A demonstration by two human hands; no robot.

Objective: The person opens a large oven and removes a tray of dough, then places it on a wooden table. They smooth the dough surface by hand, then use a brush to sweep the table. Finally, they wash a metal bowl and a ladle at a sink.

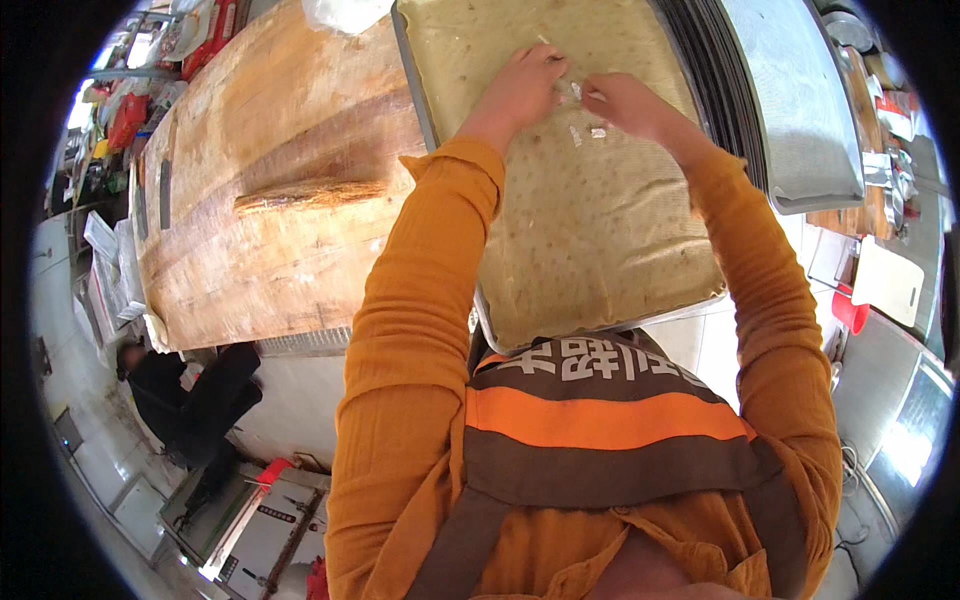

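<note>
A large metal tray lined with a tan mesh cloth (600, 225) lies before me. My left hand (529, 86) is over its upper part, fingers bent down to the cloth; whether they pinch anything is hidden. To its right, my right hand (619, 103) has its fingers curled near the cloth, with a small whitish bit at the fingertips. Between and just below the hands, several small pale scraps lie on the cloth, one of them a pinkish-white piece (598, 133).
Left of the tray, a wooden worktop (300, 255) holds a bundle of straw-like bristles (311, 196). Stacked dark trays (724, 97) and a metal tray (802, 105) stand at right. A person in dark clothes (187, 397) is beyond the worktop's lower left edge.
</note>
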